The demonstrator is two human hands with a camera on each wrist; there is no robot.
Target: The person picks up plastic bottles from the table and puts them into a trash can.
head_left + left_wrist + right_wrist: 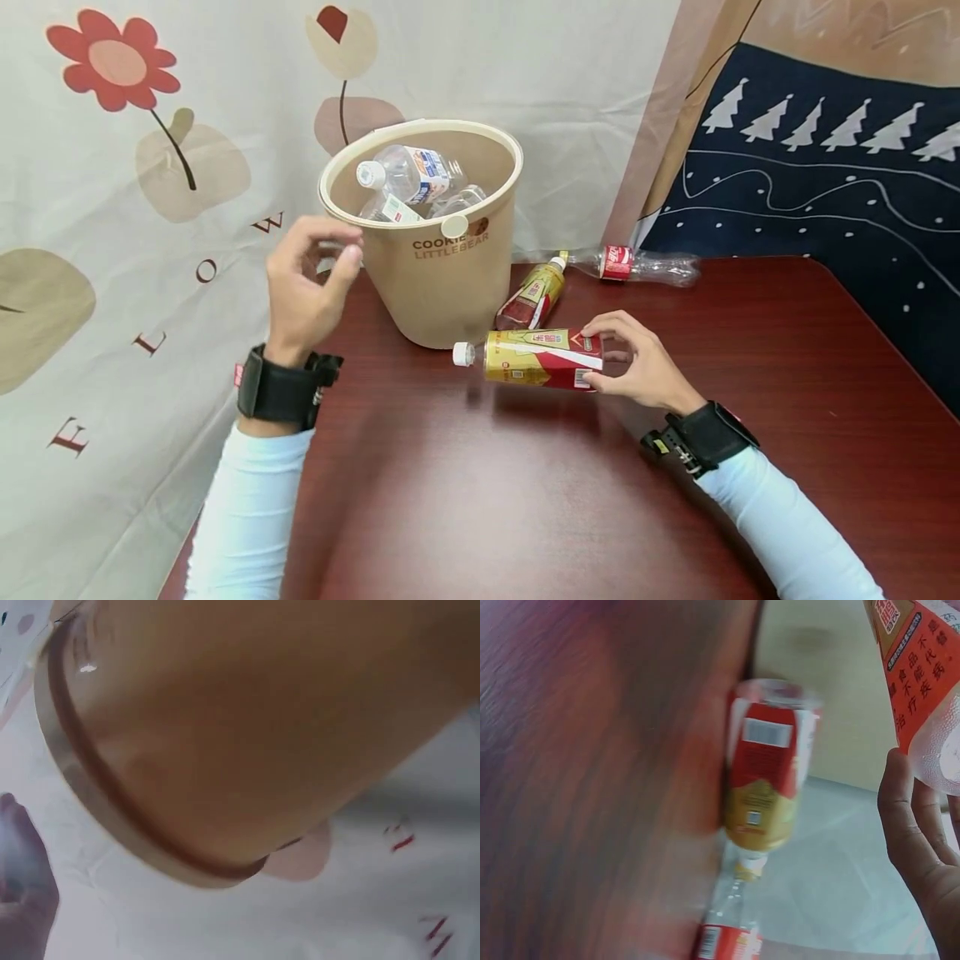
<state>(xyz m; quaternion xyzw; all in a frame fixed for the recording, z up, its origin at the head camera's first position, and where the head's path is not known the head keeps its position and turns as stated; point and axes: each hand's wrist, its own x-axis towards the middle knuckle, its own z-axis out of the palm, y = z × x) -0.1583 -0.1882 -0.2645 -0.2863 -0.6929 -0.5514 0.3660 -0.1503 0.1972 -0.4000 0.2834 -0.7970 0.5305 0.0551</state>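
Observation:
In the head view my right hand (641,362) grips the base end of a plastic drink bottle (543,360) with a gold and red label. The bottle lies sideways above the table, its white cap pointing left. In the right wrist view the fingers (904,825) curl at the bottom of this bottle (922,682). My left hand (311,275) hovers by the left rim of a beige bin (450,287), fingers loosely bent with nothing between them. Several clear plastic bottles (416,175) lie inside the bin. The left wrist view shows the bin's side (240,735) close up.
Another gold and red bottle (532,296) lies against the bin's right side. Behind it a clear bottle with a red label (633,265) lies along the back edge of the dark red table (787,400). A printed curtain (225,125) hangs behind the bin.

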